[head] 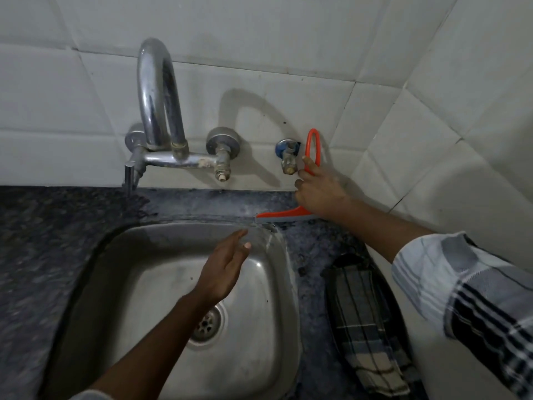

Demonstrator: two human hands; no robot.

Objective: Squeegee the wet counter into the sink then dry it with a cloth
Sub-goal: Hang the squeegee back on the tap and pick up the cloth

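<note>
Steel sink holding water film, orange squeegee gripped by right hand

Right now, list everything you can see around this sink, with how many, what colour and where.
squeegee: one, orange with a grey blade, on the counter behind the sink's right corner, handle loop up against the wall
sink: one, steel, set in the counter, drain at the middle
counter: one, dark speckled stone, wet behind the sink
cloth: one, dark checked, lying on the counter right of the sink
tap: one, chrome, curved spout, wall-mounted above the sink
small valve: one, brass with a blue collar, on the wall right of the tap
wall tiles: white, behind and to the right
left hand: open, over the sink
right hand: gripping the squeegee handle
</note>
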